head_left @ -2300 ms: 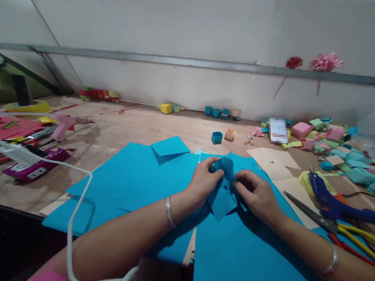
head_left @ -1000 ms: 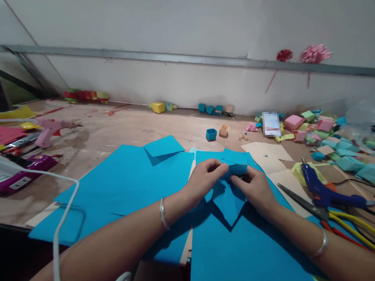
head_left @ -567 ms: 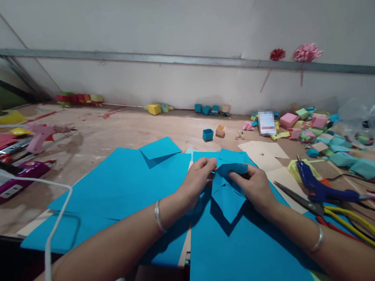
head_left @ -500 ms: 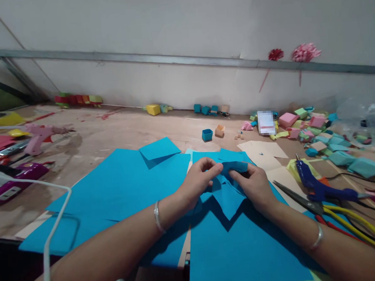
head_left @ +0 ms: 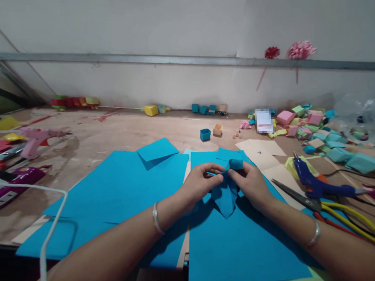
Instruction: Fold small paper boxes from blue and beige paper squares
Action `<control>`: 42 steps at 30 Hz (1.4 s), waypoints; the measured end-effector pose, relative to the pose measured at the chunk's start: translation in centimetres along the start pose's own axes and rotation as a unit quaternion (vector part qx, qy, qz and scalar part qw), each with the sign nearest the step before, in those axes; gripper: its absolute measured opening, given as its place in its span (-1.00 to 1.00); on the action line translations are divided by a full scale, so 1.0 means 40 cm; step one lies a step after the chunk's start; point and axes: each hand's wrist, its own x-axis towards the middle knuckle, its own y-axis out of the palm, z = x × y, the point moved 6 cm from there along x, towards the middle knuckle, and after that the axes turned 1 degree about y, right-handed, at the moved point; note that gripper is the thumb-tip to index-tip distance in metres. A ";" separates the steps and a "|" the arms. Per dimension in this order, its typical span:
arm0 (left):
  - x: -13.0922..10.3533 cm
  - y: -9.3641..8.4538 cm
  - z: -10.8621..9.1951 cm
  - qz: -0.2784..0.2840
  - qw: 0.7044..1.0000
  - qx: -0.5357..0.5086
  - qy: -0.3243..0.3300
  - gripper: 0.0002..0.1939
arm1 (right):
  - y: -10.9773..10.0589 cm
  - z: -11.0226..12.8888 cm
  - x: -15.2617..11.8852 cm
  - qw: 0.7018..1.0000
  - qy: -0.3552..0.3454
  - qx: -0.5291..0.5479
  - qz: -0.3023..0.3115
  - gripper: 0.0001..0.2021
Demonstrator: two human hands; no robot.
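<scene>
A folded piece of blue paper is held between both hands, over the large blue sheets. My left hand pinches its left side between thumb and fingers. With thumb and fingers closed, my right hand grips its upper right part, where a curled flap stands up. The folded piece points down toward me and casts a shadow on the blue sheet below. Another large blue sheet lies under my left forearm. A small blue card rests at its far edge.
Right of my hands lie yellow-handled scissors, a blue glue gun and a pile of paper boxes. A pink glue gun, a purple power strip and a white cable are at left. Small blue box stands beyond.
The blue paper piece is folded in narrower, its sides drawn together and its flap curled up. My hands have moved slightly closer together around it.
</scene>
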 end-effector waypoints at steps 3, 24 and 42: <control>-0.001 -0.001 -0.006 -0.010 1.000 0.014 0.017 -0.80 | 0.001 0.005 -0.004 1.000 -0.013 -0.008 0.006 -0.79; 0.005 0.000 0.016 -0.013 0.994 -0.104 -0.015 -0.71 | -0.006 0.074 -0.029 0.983 -0.170 -0.068 0.013 -0.92; -0.008 0.045 0.036 0.080 0.949 -0.290 -0.092 -0.80 | -0.032 0.093 -0.032 0.975 -0.220 -0.035 0.015 -0.80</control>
